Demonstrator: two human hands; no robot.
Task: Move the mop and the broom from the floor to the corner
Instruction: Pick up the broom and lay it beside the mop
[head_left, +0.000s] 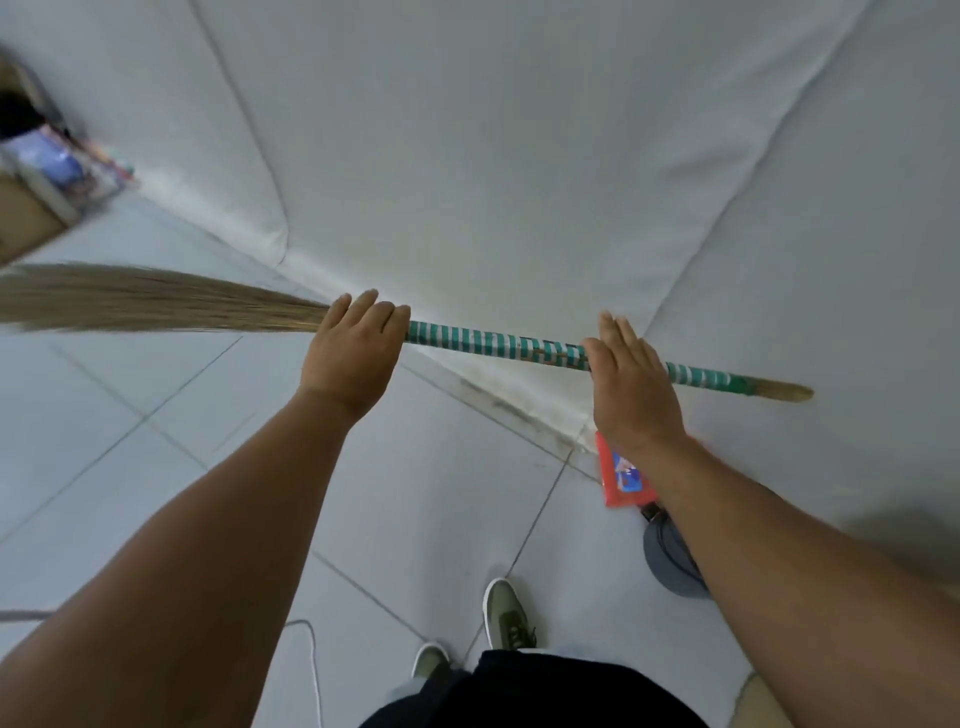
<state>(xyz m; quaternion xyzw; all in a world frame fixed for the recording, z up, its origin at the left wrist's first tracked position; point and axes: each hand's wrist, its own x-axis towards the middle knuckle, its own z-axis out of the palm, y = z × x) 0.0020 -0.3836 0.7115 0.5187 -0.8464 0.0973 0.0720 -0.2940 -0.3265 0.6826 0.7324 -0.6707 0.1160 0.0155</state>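
The broom (483, 345) is held level above the floor, before the wall corner (582, 431); the left hand (353, 353) is closed round its handle, the right hand (631, 384) laid open-fingered; the handle should be swung upright

A single wide-angle view looks from the person's head, forward and steeply down. It faces the wall corner (587, 431) where tiled floor (156, 415) meets white walls. The corner lies just beyond the shoes (506, 613), close below; straight edges bow outward from it.
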